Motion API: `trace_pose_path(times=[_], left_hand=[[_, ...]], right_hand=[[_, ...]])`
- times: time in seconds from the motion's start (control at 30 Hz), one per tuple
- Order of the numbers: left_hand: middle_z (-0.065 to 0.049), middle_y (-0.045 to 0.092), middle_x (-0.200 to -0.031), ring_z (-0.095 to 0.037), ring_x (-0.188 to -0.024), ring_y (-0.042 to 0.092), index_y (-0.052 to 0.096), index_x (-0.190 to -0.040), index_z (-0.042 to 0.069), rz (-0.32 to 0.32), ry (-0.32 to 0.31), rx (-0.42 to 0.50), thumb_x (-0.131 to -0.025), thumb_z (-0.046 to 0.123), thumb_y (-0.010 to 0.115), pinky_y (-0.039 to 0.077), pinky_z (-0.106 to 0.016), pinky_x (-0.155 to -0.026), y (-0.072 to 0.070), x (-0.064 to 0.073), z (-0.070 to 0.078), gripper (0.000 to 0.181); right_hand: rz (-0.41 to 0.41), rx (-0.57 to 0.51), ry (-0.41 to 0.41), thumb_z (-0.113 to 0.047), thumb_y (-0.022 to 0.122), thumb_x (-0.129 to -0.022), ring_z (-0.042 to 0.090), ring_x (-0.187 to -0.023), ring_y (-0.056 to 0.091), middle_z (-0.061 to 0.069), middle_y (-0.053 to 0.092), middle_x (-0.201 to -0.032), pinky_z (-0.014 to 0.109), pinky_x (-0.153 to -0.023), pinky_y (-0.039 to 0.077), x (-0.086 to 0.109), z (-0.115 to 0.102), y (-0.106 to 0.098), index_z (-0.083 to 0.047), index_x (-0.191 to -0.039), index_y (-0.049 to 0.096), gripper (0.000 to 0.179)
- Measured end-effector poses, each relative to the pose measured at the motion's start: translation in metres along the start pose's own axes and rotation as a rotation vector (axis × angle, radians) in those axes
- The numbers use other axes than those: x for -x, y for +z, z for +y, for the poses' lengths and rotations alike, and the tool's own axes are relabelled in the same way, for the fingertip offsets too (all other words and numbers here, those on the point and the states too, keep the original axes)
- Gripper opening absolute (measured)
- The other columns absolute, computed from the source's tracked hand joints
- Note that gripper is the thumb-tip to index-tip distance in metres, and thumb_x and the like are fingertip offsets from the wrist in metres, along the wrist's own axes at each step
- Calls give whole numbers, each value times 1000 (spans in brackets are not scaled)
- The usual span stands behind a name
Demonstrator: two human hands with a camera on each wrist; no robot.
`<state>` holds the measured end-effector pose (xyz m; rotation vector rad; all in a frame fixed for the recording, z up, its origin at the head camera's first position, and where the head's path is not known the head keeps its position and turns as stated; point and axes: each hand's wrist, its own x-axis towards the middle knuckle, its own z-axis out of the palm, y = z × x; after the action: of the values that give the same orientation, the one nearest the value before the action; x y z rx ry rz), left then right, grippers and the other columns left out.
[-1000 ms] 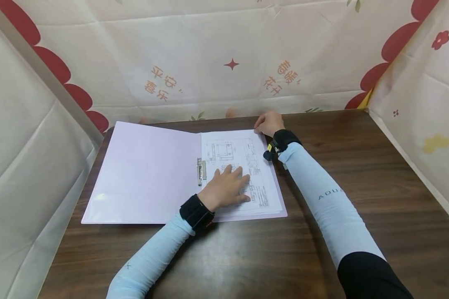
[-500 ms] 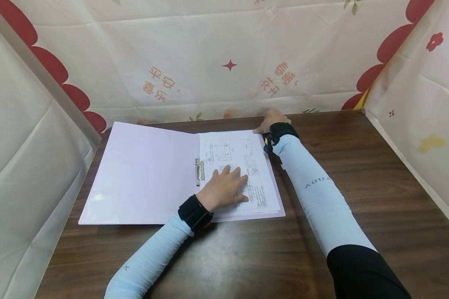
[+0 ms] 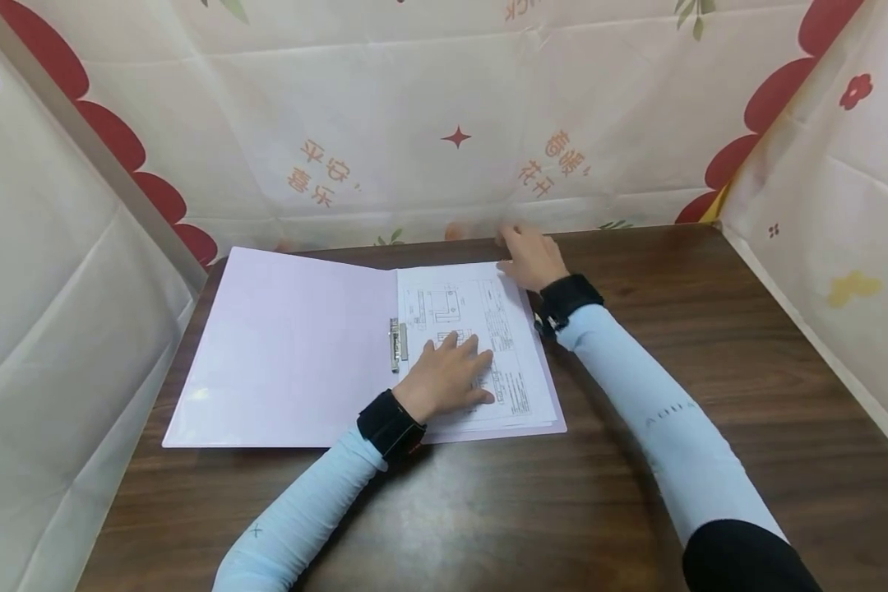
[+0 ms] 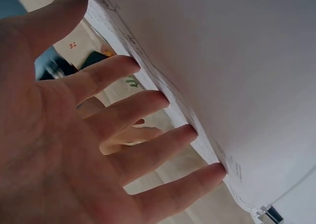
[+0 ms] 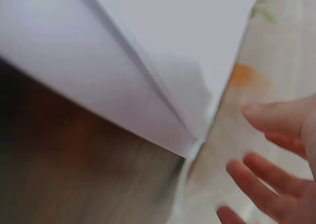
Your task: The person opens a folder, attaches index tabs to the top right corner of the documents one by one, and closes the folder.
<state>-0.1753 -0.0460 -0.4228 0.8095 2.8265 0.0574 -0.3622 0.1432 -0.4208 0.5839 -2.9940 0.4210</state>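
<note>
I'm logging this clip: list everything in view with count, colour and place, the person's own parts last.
Folder: 1, pale lilac, lying open on the table
Papers: several sheets, exact count unclear, white with dark line drawings, on the folder's right half
Clip: 1, silver, by the folder's spine
Table: 1, dark brown, under the folder
Printed cloth: number of pieces unclear, off-white with red, orange and green prints, behind the table and along both sides
Wristbands: 2, black, one per wrist
Light sleeves: 2, pale blue, on the forearms
Dark sleeve: 1, black, higher on the right arm
Left grip: 1, bare, fingers spread on the papers
Right grip: 1, bare, near the papers' far right corner, holding nothing
</note>
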Motion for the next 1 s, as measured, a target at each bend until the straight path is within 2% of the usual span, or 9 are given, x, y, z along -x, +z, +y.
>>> trace_pose_path(times=[0.07, 0.17, 0.3, 0.4, 0.53, 0.7, 0.8, 0.9, 1.0], left_hand=[[-8, 46, -161, -40, -149, 41, 50, -153, 25, 2, -1, 3, -95, 60, 65, 43, -64, -112, 1, 0, 1, 70], [-8, 45, -162, -40, -149, 40, 48, -154, 25, -3, 0, 7, -96, 59, 64, 43, -64, -112, 2, 1, 1, 70], [-7, 42, -164, -40, -151, 38, 46, -156, 25, -19, 12, 15, -99, 57, 60, 42, -63, -113, 2, 2, 2, 67], [-7, 41, -165, -39, -152, 38, 45, -157, 26, -16, 9, 9, -100, 55, 59, 42, -62, -114, 1, 3, 2, 66], [-6, 43, -164, -38, -151, 40, 47, -155, 26, -9, -2, -11, -100, 54, 59, 42, -62, -114, 0, 4, 0, 64], [-10, 61, -144, -32, -134, 58, 59, -143, 17, 36, 51, 8, -102, 52, 58, 52, -50, -107, -2, 8, -4, 54], [-8, 69, -123, -25, -112, 67, 68, -131, 12, 69, 86, 37, -102, 55, 56, 57, -39, -95, -3, 23, -4, 53], [-5, 70, -111, -20, -95, 65, 72, -122, 12, 89, 113, 56, -99, 60, 58, 56, -33, -85, 0, 42, -2, 55], [-4, 71, -105, -17, -87, 61, 74, -116, 12, 116, 146, 49, -97, 55, 65, 53, -30, -80, 4, 53, 0, 48]], right_hand=[[-45, -73, -65, -22, 75, -94, 35, -108, 64, 16, 62, -129, 51, -91, 54, 22, 1, -3, -10, -126, 64, 36], [-154, -143, -199, -25, 81, -89, 33, -114, 63, 14, 63, -131, 51, -94, 54, 66, 4, -8, -10, -124, 68, 41], [-340, -151, -314, -39, 91, -76, 39, -141, 49, 16, 53, -152, 60, -110, 45, 128, 5, -13, -13, -137, 65, 71], [-403, -102, -347, -51, 93, -68, 44, -151, 36, 18, 40, -164, 66, -114, 39, 157, 0, -12, -18, -146, 59, 91], [-354, -70, -379, -54, 94, -63, 44, -151, 36, 19, 39, -164, 66, -113, 39, 169, -6, -9, -18, -147, 59, 98], [-331, -81, -391, -50, 94, -64, 45, -150, 38, 21, 40, -163, 65, -113, 41, 169, -7, -8, -15, -144, 61, 94], [-324, -94, -399, -50, 92, -69, 45, -151, 37, 21, 41, -163, 66, -114, 39, 169, -6, -7, -15, -143, 62, 87], [-307, -101, -388, -48, 88, -76, 44, -151, 38, 20, 44, -161, 66, -116, 36, 168, -7, -4, -17, -140, 64, 76], [-274, -87, -375, -47, 83, -84, 41, -148, 43, 18, 50, -157, 66, -118, 33, 168, -11, -5, -18, -136, 66, 62]])
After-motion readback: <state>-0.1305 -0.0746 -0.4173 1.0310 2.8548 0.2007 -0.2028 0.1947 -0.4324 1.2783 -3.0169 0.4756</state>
